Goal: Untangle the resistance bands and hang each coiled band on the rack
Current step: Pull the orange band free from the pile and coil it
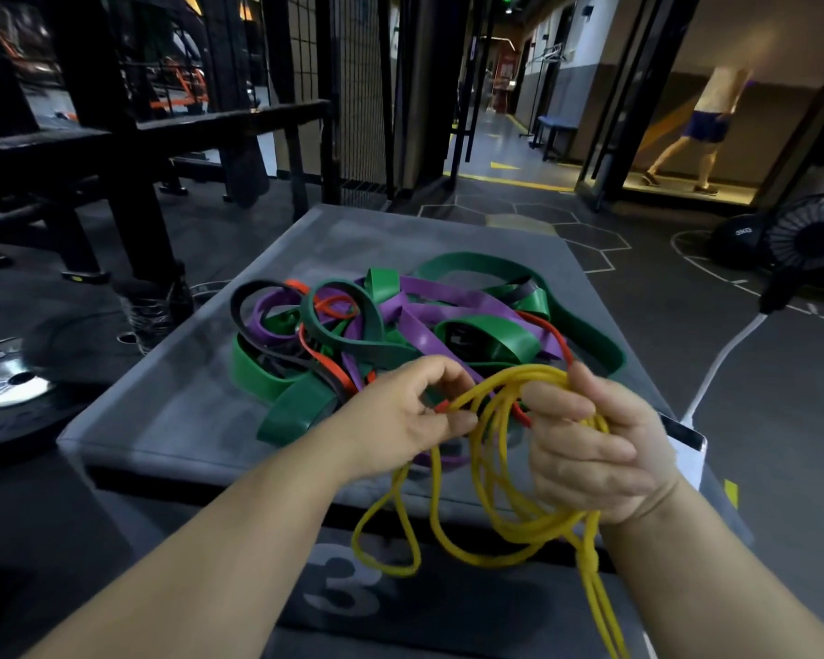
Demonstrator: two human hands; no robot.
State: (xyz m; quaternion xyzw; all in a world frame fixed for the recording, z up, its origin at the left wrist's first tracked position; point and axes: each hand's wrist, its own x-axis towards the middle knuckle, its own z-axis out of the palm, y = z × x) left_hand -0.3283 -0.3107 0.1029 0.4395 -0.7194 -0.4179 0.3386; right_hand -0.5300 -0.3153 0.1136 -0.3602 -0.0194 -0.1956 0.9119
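A weight plate (10,387) is lying on the floor at far left, beside the grey padded box (163,420). The tangle of green, purple, black and red bands (400,325) is resting on the box top, its long axis running left to right. The left hand (400,420) is pinching one strand of the yellow band (536,527). The right hand (600,449) is curling its fingers round the gathered yellow loops, which are hanging toward the viewer and are cut off at the bottom edge. A floor fan (814,230) is standing at far right.

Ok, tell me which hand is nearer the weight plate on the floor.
Left. The left hand pinches the yellow band at the tangle's near edge, to the right of the weight plate; the right hand, gripping the same band, sits farther right.
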